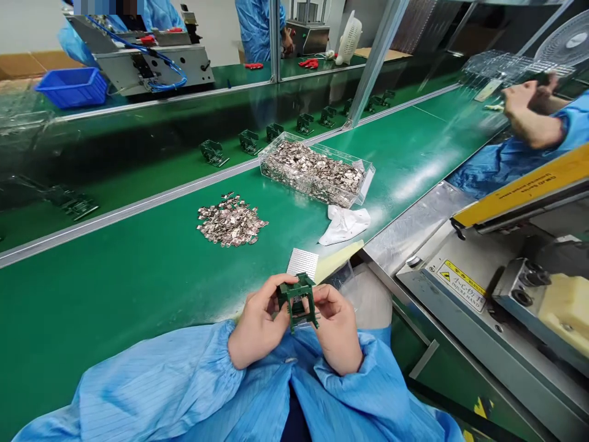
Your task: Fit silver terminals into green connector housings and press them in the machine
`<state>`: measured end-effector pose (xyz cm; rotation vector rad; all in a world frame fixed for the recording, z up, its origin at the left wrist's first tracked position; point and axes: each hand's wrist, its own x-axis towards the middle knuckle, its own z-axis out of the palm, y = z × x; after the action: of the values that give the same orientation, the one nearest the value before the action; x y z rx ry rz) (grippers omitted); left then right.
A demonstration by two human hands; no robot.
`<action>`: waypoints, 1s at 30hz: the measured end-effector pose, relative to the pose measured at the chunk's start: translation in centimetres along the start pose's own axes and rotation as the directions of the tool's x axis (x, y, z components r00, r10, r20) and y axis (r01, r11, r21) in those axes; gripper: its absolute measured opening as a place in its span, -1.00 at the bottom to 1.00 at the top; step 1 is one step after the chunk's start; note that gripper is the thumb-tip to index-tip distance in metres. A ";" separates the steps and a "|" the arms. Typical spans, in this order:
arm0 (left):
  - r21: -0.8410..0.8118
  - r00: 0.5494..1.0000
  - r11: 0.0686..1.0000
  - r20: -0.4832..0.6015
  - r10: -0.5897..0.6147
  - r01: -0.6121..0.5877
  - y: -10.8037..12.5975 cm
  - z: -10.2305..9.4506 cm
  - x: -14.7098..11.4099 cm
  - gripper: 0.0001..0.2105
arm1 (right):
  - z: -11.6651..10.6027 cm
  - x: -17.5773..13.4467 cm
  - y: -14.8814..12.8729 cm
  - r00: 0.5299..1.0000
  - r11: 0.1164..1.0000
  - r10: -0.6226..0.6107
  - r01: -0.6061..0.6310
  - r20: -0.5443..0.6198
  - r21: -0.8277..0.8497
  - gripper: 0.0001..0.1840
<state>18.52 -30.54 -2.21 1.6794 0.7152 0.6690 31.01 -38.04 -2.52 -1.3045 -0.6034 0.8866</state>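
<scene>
A dark green plastic frame (301,277) with an open middle is held up close to my body, over the near edge of the green work surface. My left hand (261,322) grips its left side, thumb in front and fingers behind. On the right side, my right hand (338,325) pinches the frame with thumb and bent fingers. Whether a small part sits between the right fingertips, I cannot tell. Just beyond the hands lies a white ridged piece (302,263). Farther out is a loose pile of small metal pieces (232,222).
A clear bin (317,172) of small metal pieces stands beyond a crumpled white cloth (345,225). Several green frames (249,142) line the moving belt side. A machine (488,276) with a yellow arm flanks my right. Another person's hands (529,104) work at far right.
</scene>
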 end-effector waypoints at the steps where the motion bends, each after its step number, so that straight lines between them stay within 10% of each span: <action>1: -0.009 1.000 1.000 0.013 -0.002 0.002 0.0 0.0 0.1 -0.71 | -0.5 -0.1 0.0 1.000 1.000 0.001 -0.001 0.001 -0.013 -0.78; 8: -0.213 0.982 0.977 -0.185 -0.040 -0.001 -0.6 0.5 4.7 -0.65 | -4.5 0.7 2.9 0.995 0.978 0.081 -0.091 -0.061 -0.188 -0.53; 12: -0.314 0.994 0.949 -0.105 0.007 -0.040 -1.2 2.8 7.4 -0.59 | -3.4 1.3 5.0 0.987 0.976 0.073 -0.042 0.141 -0.215 -0.51; 22: -0.272 0.999 0.962 -0.050 0.021 -0.034 -2.1 3.9 7.9 -0.58 | -2.7 1.1 7.1 0.986 0.929 -0.133 0.159 0.100 -0.333 -0.56; 30: -0.366 0.999 0.931 -0.035 0.002 -0.015 -1.9 3.8 7.8 -0.56 | -5.7 1.6 7.8 0.977 0.840 -0.002 0.117 0.213 -0.530 -0.64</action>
<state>26.28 -26.71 -4.38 1.3303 0.5660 0.7870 34.84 -39.72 -11.34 -1.6988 -1.1127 0.8324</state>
